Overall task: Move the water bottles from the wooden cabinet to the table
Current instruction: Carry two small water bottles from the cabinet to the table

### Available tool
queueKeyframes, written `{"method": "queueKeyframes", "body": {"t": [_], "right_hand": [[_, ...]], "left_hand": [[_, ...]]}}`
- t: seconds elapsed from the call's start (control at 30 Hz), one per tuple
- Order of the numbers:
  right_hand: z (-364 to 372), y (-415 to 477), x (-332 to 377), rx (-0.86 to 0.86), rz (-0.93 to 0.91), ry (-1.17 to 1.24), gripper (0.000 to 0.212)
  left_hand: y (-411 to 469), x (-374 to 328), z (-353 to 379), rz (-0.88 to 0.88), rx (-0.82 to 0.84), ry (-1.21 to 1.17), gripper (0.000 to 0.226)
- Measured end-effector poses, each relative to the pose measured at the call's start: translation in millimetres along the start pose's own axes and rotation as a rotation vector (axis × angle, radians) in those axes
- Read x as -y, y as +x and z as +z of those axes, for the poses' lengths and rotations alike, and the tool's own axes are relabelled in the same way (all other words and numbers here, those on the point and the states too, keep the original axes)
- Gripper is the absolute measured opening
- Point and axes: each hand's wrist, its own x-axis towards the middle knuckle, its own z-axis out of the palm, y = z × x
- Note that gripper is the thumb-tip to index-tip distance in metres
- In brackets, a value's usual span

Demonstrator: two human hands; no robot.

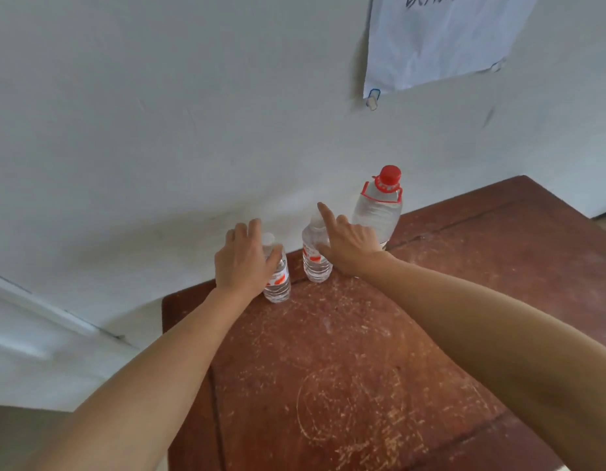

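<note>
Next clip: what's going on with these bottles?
A person reaches with both bare arms across a scratched reddish wooden top towards the wall. The left hand wraps round the upper part of the left small bottle. The right hand lies against the right small bottle, thumb across it and forefinger straight; whether it has a grip is unclear. Both small bottles stand upright and appear to rest on the wood. A larger red-capped bottle stands behind them.
</note>
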Motion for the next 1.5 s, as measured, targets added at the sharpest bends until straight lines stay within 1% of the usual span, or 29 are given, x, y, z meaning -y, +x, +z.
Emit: {"method": "queueKeyframes", "body": {"t": [0.03, 0.1, 0.17, 0.23, 0.33, 0.37, 0.4, 0.43, 0.5, 0.57, 0.67, 0.77, 0.87, 0.93, 0.97, 1.0, 1.07, 1.2, 1.33, 1.37, 1.4, 1.5], "right_hand": [[-2, -14, -3, -0.021, -0.016, -0.003, 0.073], [-7, -52, -16, -0.042, -0.019, -0.016, 0.066], [-8, -99, -37, -0.021, 0.025, -0.054, 0.057], [-7, -149, -62, 0.012, 0.118, -0.076, 0.05], [-6, -245, -107, 0.025, 0.3, -0.093, 0.047], [-5, -265, -114, 0.03, 0.336, -0.09, 0.043], [-7, -313, -131, 0.021, 0.42, -0.081, 0.04], [-7, -338, -137, 0.021, 0.457, -0.066, 0.037], [-10, -424, -158, 0.007, 0.59, -0.042, 0.034], [-8, -514, -175, -0.019, 0.74, -0.035, 0.036], [-4, -646, -186, -0.023, 0.947, -0.013, 0.042], [-5, -779, -194, -0.06, 1.192, -0.004, 0.04], [-7, -898, -191, -0.11, 1.427, 0.025, 0.04], [-5, -968, -186, -0.124, 1.56, 0.02, 0.04], [-2, -1019, -181, -0.13, 1.651, 0.015, 0.04], [0, -1045, -179, -0.132, 1.702, 0.025, 0.04], [6, -1128, -174, -0.135, 1.86, 0.045, 0.041], [16, -1253, -161, -0.177, 2.104, 0.092, 0.041], [22, -1353, -124, -0.197, 2.327, 0.114, 0.037], [24, -1383, -107, -0.203, 2.406, 0.121, 0.036], [25, -1399, -96, -0.211, 2.453, 0.116, 0.035], [36, -1465, -46, -0.215, 2.634, 0.158, 0.035]], "left_hand": [[-3, -6, -6, 0.014, -0.039, -0.005, 0.05], [-13, -26, -15, 0.073, -0.051, -0.02, 0.042], [-27, -56, -18, 0.16, -0.009, -0.039, 0.033], [-46, -90, -15, 0.239, 0.054, -0.054, 0.026], [-94, -160, -10, 0.401, 0.167, -0.073, 0.023], [-105, -172, -7, 0.432, 0.202, -0.069, 0.023], [-131, -205, -6, 0.5, 0.233, -0.072, 0.023], [-147, -222, -4, 0.536, 0.251, -0.063, 0.023], [-199, -277, -2, 0.654, 0.312, -0.07, 0.023], [-258, -336, -2, 0.796, 0.378, -0.07, 0.023], [-350, -413, -4, 0.974, 0.447, -0.061, 0.025], [-449, -494, -16, 1.19, 0.506, -0.06, 0.031], [-539, -567, -30, 1.405, 0.508, -0.097, 0.032], [-593, -609, -36, 1.514, 0.514, -0.122, 0.032], [-637, -639, -40, 1.596, 0.528, -0.131, 0.032], [-658, -654, -40, 1.635, 0.544, -0.136, 0.032], [-737, -702, -41, 1.774, 0.589, -0.151, 0.031], [-867, -776, -49, 1.995, 0.629, -0.165, 0.03], [-990, -830, -71, 2.198, 0.656, -0.166, 0.03], [-1033, -841, -81, 2.264, 0.66, -0.162, 0.03], [-1057, -846, -87, 2.299, 0.66, -0.17, 0.03], [-1156, -851, -110, 2.482, 0.65, -0.145, 0.03]]}}
